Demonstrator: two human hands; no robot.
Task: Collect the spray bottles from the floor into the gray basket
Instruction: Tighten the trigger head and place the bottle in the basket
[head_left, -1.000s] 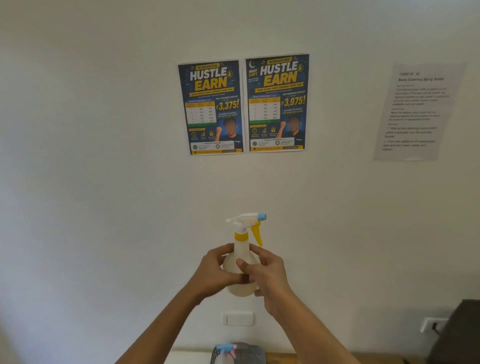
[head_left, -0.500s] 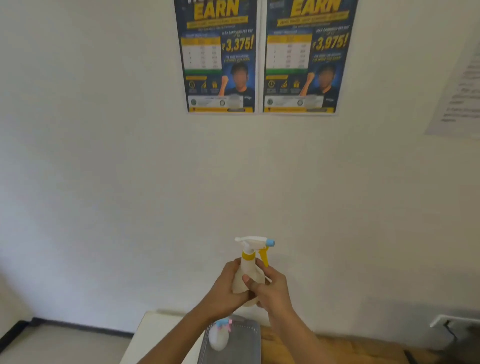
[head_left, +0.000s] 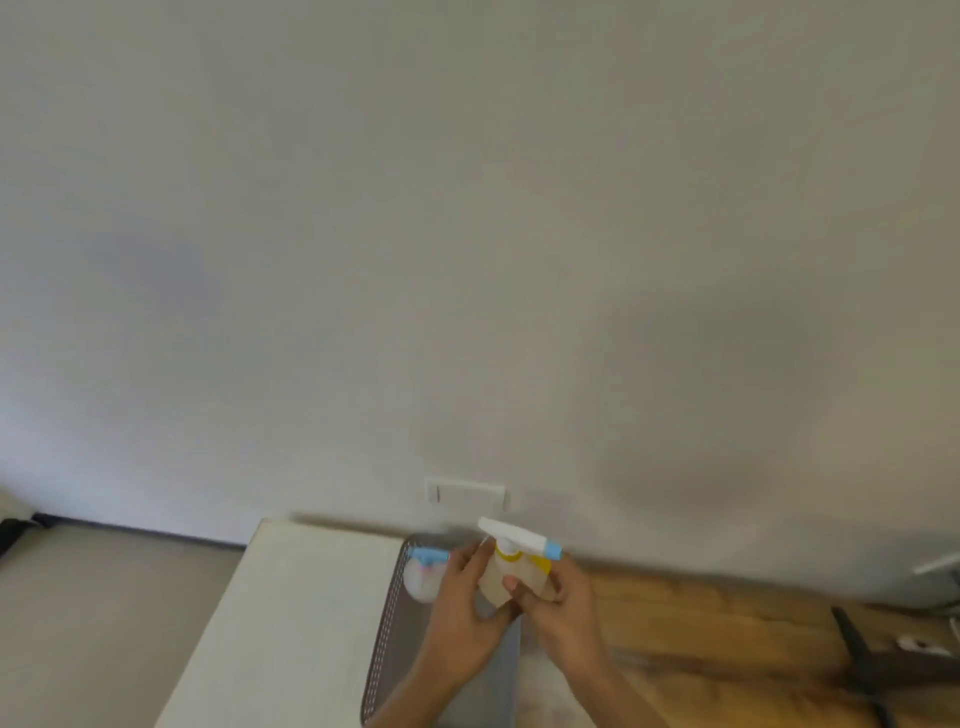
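Note:
I hold a pale spray bottle (head_left: 506, 574) with a white head, yellow collar and blue nozzle tip between both hands, upright, above the gray basket (head_left: 387, 639). My left hand (head_left: 462, 603) wraps its left side and my right hand (head_left: 558, 597) grips its right side. Inside the basket, at its far left corner, lies another spray bottle (head_left: 423, 571) with a blue head, partly hidden by my left hand.
The basket stands on a white surface (head_left: 291, 613) beside a wooden tabletop (head_left: 701, 618) against a plain wall. A wall socket (head_left: 465, 491) sits just above. A dark object (head_left: 872, 670) lies at the right edge, floor at left.
The view has tilted down, so the posters left the frame. My hands have lowered the bottle from chest height toward the basket.

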